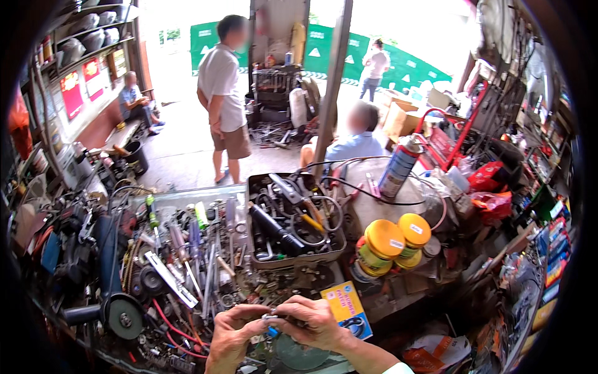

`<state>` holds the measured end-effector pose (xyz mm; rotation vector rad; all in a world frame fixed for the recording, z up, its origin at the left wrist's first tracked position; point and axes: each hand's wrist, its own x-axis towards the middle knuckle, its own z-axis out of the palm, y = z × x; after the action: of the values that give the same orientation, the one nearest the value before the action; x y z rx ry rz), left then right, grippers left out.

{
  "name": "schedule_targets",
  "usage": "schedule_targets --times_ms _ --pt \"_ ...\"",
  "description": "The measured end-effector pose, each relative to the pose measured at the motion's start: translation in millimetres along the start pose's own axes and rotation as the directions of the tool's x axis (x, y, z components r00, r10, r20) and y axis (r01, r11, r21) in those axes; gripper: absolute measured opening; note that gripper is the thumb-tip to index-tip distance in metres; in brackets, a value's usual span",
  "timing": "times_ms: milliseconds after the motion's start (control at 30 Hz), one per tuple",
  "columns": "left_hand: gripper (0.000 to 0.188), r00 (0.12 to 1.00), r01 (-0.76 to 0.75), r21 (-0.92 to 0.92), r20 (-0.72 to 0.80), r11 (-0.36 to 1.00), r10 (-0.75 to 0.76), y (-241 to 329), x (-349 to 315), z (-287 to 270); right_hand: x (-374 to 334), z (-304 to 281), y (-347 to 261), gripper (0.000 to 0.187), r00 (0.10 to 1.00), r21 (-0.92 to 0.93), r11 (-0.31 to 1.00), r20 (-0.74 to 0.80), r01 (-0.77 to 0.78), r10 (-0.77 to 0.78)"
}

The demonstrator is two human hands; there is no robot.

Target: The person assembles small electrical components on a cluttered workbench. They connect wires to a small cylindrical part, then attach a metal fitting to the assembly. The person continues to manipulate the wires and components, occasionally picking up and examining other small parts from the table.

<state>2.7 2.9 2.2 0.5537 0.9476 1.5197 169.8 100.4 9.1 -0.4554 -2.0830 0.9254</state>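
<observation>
A crowded tabletop point(177, 198) is spread with loose tools and hardware, and on it a tool tray point(311, 257) is heaped with implements. To the left of the tray an angle grinder point(109, 274) is laid; to the right, two yellow-lidded jars point(384, 239) are placed, and nearer the front edge a yellow-and-blue box point(344, 302) is set down flat. The handling is judged to be midway: a small piece is held up, not yet set down, and no finished result can be made out. The left hand point(235, 333) is raised from below and the right hand point(317, 324) is brought in from the lower right, both with fingers bent and thumbs turned inward, tips nearly meeting. Between these tips, above the tabletop, a small metallic part point(269, 316) is pinched by both hands; its exact form is obscured.
</observation>
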Motion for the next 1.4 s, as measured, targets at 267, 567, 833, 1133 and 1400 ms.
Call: schedule_targets --times_ms 267,567,833,1133,1400 --pt "0.021 0.988 -0.155 0.281 0.063 0.947 0.143 -6 -2 9 -2 4 1 0.021 0.996 0.018 0.996 0.019 -0.085 0.084" --pt "0.017 0.996 -0.085 0.156 0.027 0.984 0.082 -8 -3 14 -10 13 2 0.016 0.987 0.014 0.987 -0.029 -0.16 0.161" --pt "0.019 0.993 -0.118 0.111 0.042 0.987 0.114 -4 -2 12 -5 19 -1 0.015 0.988 0.002 0.989 -0.028 -0.151 0.151" --pt "0.022 0.98 -0.2 0.168 0.041 0.965 0.196 -12 0 2 -3 19 -12 0.014 0.98 0.02 0.984 -0.089 -0.179 0.18" --pt "0.021 0.958 -0.287 0.115 0.011 0.951 0.288 -8 3 -1 2 16 0 0.013 0.978 -0.147 0.986 -0.201 -0.081 0.05"
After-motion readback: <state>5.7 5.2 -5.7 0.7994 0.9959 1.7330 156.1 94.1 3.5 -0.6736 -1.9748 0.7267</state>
